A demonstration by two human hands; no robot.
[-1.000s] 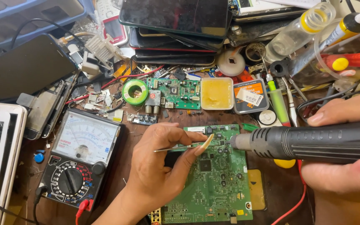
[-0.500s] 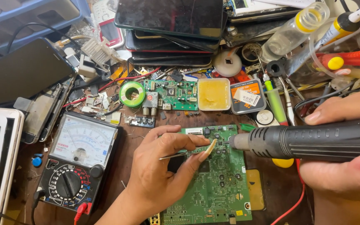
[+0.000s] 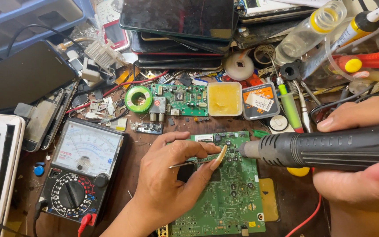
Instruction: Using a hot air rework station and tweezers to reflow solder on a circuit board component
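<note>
While hands [image 3: 167, 184] grip tweezers [image 3: 189, 163], hot-air tool [image 3: 330, 147]

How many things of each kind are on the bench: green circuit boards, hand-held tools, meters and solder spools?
Green circuit boards: 2, large and small
Hand-held tools: 2, tweezers in left hand, hot-air tool in right hand
Meters: 1
Solder spools: 1
Total: 6
</note>
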